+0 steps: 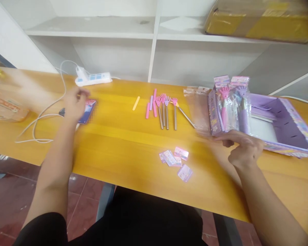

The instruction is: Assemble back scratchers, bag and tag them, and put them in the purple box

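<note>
My left hand is over the left edge of a phone, its fingers loosely bent and apart; whether they touch it is unclear. My right hand, fingers partly extended, is at the near left corner of a purple display box. No object shows in it. Bagged back scratchers, one pink and one purple, lean across that box. Several unbagged back scratchers with hand-shaped heads and metal rods lie mid-table. Beside them are pink sleeves and a yellow one.
Small printed cards lie scattered near the table's front. Clear plastic bags lie left of the box. A white power strip and a looping cable occupy the left. A taped carton sits on the shelf behind.
</note>
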A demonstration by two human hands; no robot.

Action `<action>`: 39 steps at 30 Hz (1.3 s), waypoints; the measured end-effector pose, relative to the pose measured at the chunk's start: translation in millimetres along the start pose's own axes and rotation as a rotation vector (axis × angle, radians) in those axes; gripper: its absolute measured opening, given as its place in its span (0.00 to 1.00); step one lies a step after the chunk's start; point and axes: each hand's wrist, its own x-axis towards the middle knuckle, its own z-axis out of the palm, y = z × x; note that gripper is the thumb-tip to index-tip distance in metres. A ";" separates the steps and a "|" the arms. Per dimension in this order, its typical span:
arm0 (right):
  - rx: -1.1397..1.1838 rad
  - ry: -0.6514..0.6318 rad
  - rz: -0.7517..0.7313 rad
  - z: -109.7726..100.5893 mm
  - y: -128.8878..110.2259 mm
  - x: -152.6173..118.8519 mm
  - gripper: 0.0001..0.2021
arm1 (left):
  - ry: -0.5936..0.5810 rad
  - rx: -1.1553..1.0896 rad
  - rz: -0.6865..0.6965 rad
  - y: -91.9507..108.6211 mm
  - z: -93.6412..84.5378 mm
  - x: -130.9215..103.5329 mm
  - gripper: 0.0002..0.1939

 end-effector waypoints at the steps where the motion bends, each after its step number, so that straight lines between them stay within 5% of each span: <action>1: 0.030 0.005 -0.009 0.5 -0.3 0.9 0.43 | -0.050 -0.032 0.028 17.8 1.7 -2.8 0.12; 4: 0.065 0.007 0.010 3.6 -1.1 1.9 0.45 | -0.182 -0.101 0.120 73.0 8.7 -16.5 0.12; 9: 0.207 -0.018 0.085 10.8 0.9 -0.6 0.32 | -0.473 -0.296 0.188 153.0 36.6 -53.9 0.11; 16: 0.313 -0.163 -0.016 17.7 0.6 -6.9 0.17 | -0.504 -0.597 0.035 220.0 102.5 -108.7 0.10; 20: 0.258 -0.179 0.029 32.1 -6.8 -7.3 0.16 | -0.750 -0.698 0.181 211.7 115.7 -108.5 0.10; 22: 0.253 -0.170 0.042 41.8 -9.5 -4.4 0.15 | -0.876 -0.781 0.124 197.6 118.0 -98.3 0.10; 28: 0.299 -0.246 -0.122 57.0 -9.7 8.1 0.15 | -0.803 -1.234 -0.357 168.3 128.6 -80.6 0.06; 39: 0.228 -0.330 -0.116 63.4 0.1 12.8 0.17 | -0.876 -1.220 -0.380 159.9 130.0 -86.2 0.06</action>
